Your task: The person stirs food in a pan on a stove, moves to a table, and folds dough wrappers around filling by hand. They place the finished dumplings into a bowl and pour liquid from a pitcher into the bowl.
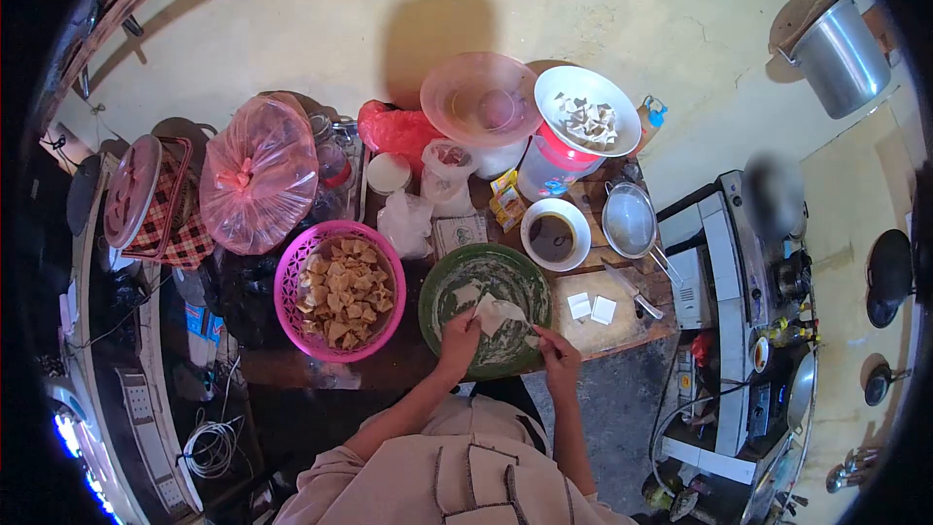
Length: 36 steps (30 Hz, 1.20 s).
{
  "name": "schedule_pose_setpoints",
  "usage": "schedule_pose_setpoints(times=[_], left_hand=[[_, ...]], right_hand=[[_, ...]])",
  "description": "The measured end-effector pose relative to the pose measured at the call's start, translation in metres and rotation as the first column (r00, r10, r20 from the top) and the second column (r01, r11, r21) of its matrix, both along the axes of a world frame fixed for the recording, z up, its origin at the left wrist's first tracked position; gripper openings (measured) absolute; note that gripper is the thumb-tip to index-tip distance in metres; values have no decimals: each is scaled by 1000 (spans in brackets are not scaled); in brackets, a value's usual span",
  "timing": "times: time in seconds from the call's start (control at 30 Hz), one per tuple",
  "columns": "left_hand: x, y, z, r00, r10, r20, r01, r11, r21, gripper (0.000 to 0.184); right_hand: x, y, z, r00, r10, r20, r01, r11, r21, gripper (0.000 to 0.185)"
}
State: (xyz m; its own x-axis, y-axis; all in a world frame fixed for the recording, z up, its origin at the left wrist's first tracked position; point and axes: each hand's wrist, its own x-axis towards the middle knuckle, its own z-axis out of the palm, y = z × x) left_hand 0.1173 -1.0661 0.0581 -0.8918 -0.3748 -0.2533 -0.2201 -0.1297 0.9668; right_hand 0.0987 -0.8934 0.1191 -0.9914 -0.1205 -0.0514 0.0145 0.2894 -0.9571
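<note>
A green basin (439, 350), its inside smeared with white paste, stands at the table's front edge. Above it my left hand (459, 342) pinches a pale, thin dough wrapper (501, 312). At the basin's right rim is my right hand (561, 358), its fingers closed; what they hold is too small to make out. A small pale piece lies close to those fingertips. Left of the basin, a pink basket (288, 316) holds many folded, tan dumplings (342, 297). Two white square wrappers (603, 309) lie on a wooden board (622, 331) to the right.
A knife (637, 292) rests on the board, beside a strainer (630, 222). Behind the basin are a bowl of dark liquid (581, 233), plastic bags (406, 224) and a white bowl (546, 102) with pale pieces. A large tied bag (258, 175) stands back left; a stove (736, 331) is at right.
</note>
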Motion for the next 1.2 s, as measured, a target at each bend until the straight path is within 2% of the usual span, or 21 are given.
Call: schedule_pose_setpoints(times=[0.07, 0.13, 0.23, 0.33, 0.43, 0.53, 0.63, 0.73, 0.77, 0.83, 0.93, 0.97, 1.0, 1.03, 1.07, 1.17, 1.2], left_hand=[[0, 1, 3, 999, -44, 25, 46, 994, -97, 26], [-2, -3, 30, 991, -113, 67, 123, 978, -171, 28], [-2, 1, 29, 990, -103, 92, 129, 929, -346, 29], [-2, 3, 41, 992, -123, 33, 127, 928, -350, 29], [-5, 1, 27, 989, -146, -7, 138, 946, -292, 29], [-7, -5, 38, 979, -173, 103, 198, 918, -343, 28], [-8, -4, 35, 989, -115, 90, 134, 964, -232, 28], [-12, -5, 1, 991, -132, -3, 131, 986, -100, 26], [-12, -3, -2, 992, -118, 33, 117, 992, 39, 27], [-12, -2, 6, 988, -108, 107, 71, 949, 308, 28], [-14, -5, 9, 998, -57, 29, 29, 813, 581, 29], [-13, -11, 7, 998, -50, -24, 54, 786, 616, 29], [-12, -20, 3, 996, -42, -75, 81, 755, 651, 29], [-14, -27, 12, 992, -28, -127, 108, 721, 685, 30], [-13, -33, 23, 996, 14, -83, 48, 714, 699, 29], [-14, -49, 33, 992, -34, -121, 105, 751, 652, 30], [-16, -52, 36, 990, -63, -129, 131, 763, 633, 30]], right_hand=[[3, -6, -2, 999, 33, -5, -32, 997, 71, 20], [4, -13, -1, 999, 20, -41, -16, 997, 75, 20], [4, -20, -1, 994, 4, -112, 5, 996, 84, 20], [-1, -22, 7, 992, -6, -122, 15, 997, 76, 20], [-6, -21, 17, 993, -1, -115, 7, 998, 60, 19], [-9, -20, 28, 995, 10, -95, -8, 1000, 18, 19], [-11, -15, 30, 997, 30, -73, -29, 1000, 8, 20], [-11, -13, 33, 996, 48, -73, -51, 998, -37, 20], [-11, -13, 36, 996, 53, -76, -58, 996, -61, 20], [-9, -14, 47, 997, 41, -66, -46, 996, -81, 19], [-13, -7, 42, 994, -78, -79, 71, 994, -81, 19], [-14, -3, 39, 987, -133, -87, 127, 989, -76, 19], [-15, -3, 47, 994, -97, -51, 105, 978, 180, 19], [-19, -3, 63, 998, -69, -8, 66, 903, 425, 20], [-21, -3, 72, 998, -50, 41, 12, 768, 640, 21], [-24, -1, 23, 977, 201, -77, -76, 658, 749, 14], [-24, -13, 21, 978, 206, 24, -133, 534, 835, 19]])
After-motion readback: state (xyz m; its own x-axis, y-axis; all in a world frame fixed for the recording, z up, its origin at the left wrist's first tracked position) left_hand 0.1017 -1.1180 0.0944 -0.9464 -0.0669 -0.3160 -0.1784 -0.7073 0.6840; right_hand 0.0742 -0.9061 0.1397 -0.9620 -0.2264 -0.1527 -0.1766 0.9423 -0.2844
